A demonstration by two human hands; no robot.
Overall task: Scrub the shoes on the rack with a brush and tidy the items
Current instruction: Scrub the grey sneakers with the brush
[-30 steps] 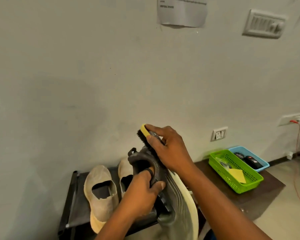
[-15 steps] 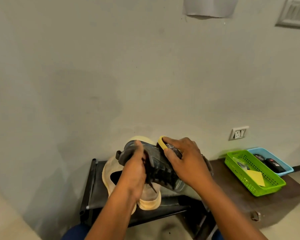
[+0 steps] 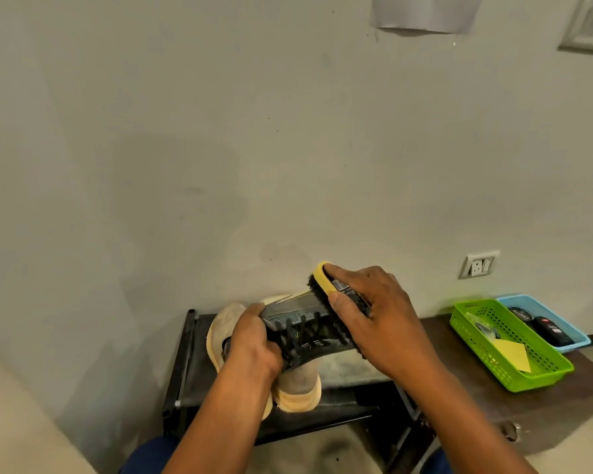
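Fingers of my right hand curl over the back of the brush, thumb pressed on its near edge, so that grip is closed around the brush. Its yellow end pokes out past my fingertips and its dark bristles rest against the side of the dark shoe. My left hand has its grip wrapped around the shoe's left end, holding it up in the air with the laces facing me and the pale sole turned toward the wall. So the shoe lies between my two hands, above the black rack. Under it, on the rack's top shelf, sit two beige shoes, partly hidden by my left wrist. To the right, on the brown counter, stands a green basket with a yellow sheet inside, and just behind it, touching, a blue tray holding dark items.
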